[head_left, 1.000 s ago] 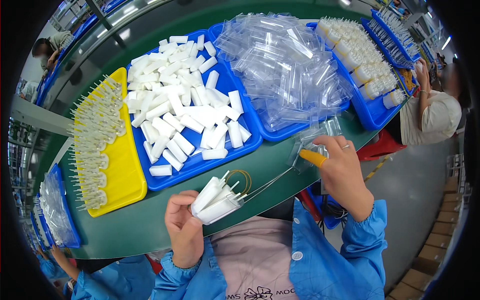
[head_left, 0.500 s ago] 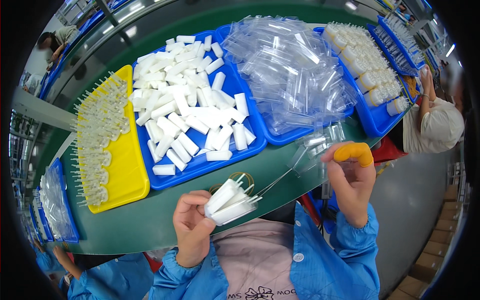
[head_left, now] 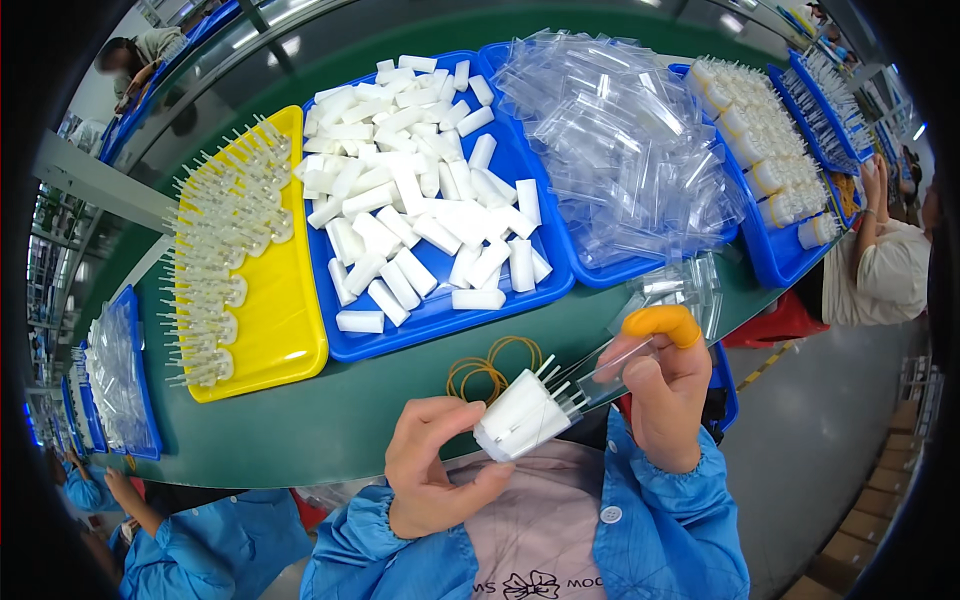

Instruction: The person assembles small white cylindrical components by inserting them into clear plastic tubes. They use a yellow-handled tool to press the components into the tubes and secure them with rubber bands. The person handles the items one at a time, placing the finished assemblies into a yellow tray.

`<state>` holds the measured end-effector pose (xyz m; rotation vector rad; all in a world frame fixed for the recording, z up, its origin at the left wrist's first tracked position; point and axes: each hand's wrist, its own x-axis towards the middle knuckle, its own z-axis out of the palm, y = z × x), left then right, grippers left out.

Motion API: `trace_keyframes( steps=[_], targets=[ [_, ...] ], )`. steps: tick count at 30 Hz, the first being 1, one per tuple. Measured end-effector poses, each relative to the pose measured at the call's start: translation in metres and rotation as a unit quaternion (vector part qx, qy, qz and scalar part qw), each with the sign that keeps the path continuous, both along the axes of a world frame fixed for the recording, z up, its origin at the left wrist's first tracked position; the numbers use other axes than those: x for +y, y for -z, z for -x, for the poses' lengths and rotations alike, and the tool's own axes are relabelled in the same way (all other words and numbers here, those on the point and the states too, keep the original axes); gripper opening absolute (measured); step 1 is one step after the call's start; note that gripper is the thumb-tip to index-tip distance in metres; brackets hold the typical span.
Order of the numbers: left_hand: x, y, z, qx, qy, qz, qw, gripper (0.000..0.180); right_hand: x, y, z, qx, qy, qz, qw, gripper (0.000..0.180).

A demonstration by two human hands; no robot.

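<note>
Left hand (head_left: 432, 470) grips a white bundle of plastic sticks (head_left: 522, 413) near the table's near edge; right hand (head_left: 660, 385), thumb in an orange finger cot (head_left: 660, 322), pinches a clear sleeve (head_left: 615, 362). Yellow rubber bands (head_left: 487, 365) lie just beyond.

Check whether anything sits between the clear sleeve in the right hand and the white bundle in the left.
Nothing visible does. The clear sleeve in the right hand already meets the thin prongs of the white bundle held by the left hand.

Right hand (head_left: 660, 395) moved inward from beside the clear sleeves, now just beside the white pronged bundle (head_left: 522, 415) (gripped by left hand (head_left: 435, 470)), orange finger cot (head_left: 660, 322) raised; bundle tilted more upright.
</note>
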<state>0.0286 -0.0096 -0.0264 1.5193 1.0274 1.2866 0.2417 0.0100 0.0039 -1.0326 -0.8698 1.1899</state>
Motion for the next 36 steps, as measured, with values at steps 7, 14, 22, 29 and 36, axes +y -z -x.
trace_keyframes(
  steps=[7, 14, 22, 29, 36],
  targets=[
    [0.004, -0.007, -0.002, 0.086, -0.008, -0.084, 0.993, 0.052, 0.0, 0.008, 0.001, -0.016, 0.02, -0.002, 1.0, 0.034],
    [0.007, -0.013, -0.006, 0.106, 0.019, -0.086, 0.99, 0.05, -0.005, 0.009, 0.0, -0.023, -0.025, -0.009, 0.999, 0.033],
    [0.011, -0.02, -0.012, 0.153, 0.069, -0.048, 0.985, 0.051, -0.008, 0.008, 0.004, -0.125, 0.033, -0.017, 0.991, 0.034],
    [0.011, -0.01, -0.013, 0.127, 0.114, -0.033, 0.985, 0.051, -0.005, 0.004, -0.007, -0.092, -0.039, 0.012, 0.995, 0.031],
    [0.012, -0.01, -0.016, 0.084, 0.073, -0.03, 0.993, 0.047, -0.004, 0.0, -0.006, -0.129, -0.059, -0.009, 0.99, 0.026]
  ],
)
